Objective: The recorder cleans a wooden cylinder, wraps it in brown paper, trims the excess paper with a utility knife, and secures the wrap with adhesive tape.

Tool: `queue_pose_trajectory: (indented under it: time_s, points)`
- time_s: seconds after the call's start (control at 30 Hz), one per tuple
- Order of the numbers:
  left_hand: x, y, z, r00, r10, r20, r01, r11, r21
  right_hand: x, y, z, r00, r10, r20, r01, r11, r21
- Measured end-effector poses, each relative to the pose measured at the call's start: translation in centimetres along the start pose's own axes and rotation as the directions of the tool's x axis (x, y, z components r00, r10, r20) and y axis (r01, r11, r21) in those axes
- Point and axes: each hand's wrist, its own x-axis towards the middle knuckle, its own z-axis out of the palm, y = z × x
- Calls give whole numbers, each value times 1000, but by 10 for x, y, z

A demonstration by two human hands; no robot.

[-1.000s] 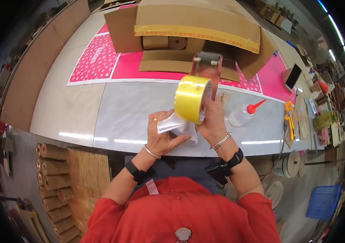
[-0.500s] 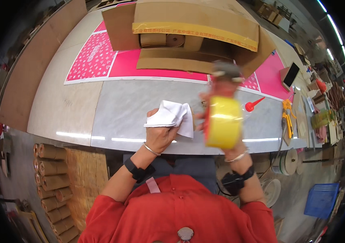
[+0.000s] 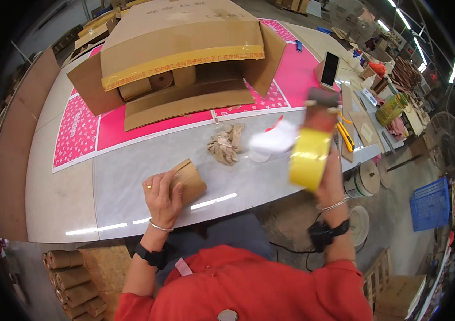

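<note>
My left hand (image 3: 161,198) is closed on a short brown paper-wrapped roll (image 3: 190,183), which lies tilted on the grey tabletop near its front edge. In my right hand (image 3: 333,179) is a tape dispenser with a wide yellow roll of tape (image 3: 311,158); it is smeared by motion and hides most of my fingers. Between the hands, farther back, sit a crumpled brown paper or cloth wad (image 3: 226,144) and a blurred white cloth (image 3: 275,138). A bit of a red pointed piece shows behind the white cloth.
An open cardboard box (image 3: 184,45) with brown rolls inside stands on a pink sheet (image 3: 112,134) at the back. To the right are a phone (image 3: 330,69) on a stand and a yellow cutter (image 3: 345,136). More brown rolls (image 3: 72,278) are stacked low at left.
My left hand has let go of the white cloth, moved left and taken hold of the brown roll. The cloth now lies near the dispenser. The view has turned, shifting the box leftward.
</note>
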Motion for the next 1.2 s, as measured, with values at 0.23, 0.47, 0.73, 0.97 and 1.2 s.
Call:
queue_pose_trajectory:
  time_s: [0.23, 0.47, 0.73, 0.97, 1.2]
  points:
    - [-2, -3, 1, 1000, -19, -23, 19, 1000, -14, 70, -38, -112, 901, -368, -228, 156, 768, -621]
    - [-2, 0, -1, 999, -32, -17, 31, 999, -20, 44, -1, -48, 961, -269, -56, 226, 891, -395]
    - [-4, 0, 1, 996, 18, -87, -18, 1000, -4, 1, 37, 38, 979, 59, 197, -18, 980, -200]
    - [-9, 4, 2, 994, 72, -84, -76, 996, -41, 23, 66, 90, 934, 210, 290, 20, 777, -629]
    - [-13, 3, 0, 992, 86, -97, -92, 994, -54, 21, 71, 127, 894, 322, 312, 28, 654, -756]
